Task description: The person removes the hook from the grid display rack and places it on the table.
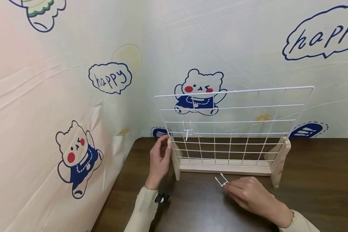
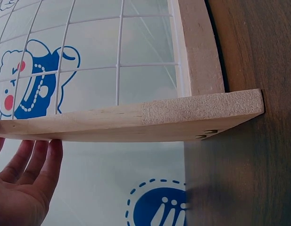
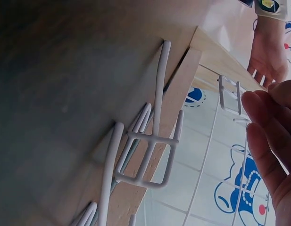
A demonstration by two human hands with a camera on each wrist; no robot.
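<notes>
A white wire grid rack (image 1: 235,132) stands on wooden side posts. My left hand (image 1: 159,162) holds the left post (image 1: 175,161) near its top; in the left wrist view, fingertips (image 2: 54,146) meet the post's outer face. My right hand (image 1: 250,195) pinches a small white wire hook (image 1: 222,180), prongs pointing away from me, low in front of the rack. Another white hook (image 1: 188,130) hangs on the grid's left side. More white wire hooks (image 3: 145,160) lie close to the right wrist camera, over the dark tabletop.
The dark wooden table (image 1: 194,206) carries the rack near its back edge. A wooden crossbar (image 1: 226,169) joins the posts at the bottom. Printed cloth walls (image 1: 150,64) rise behind the table and at the left. A dark device (image 1: 161,198) is strapped to the left wrist.
</notes>
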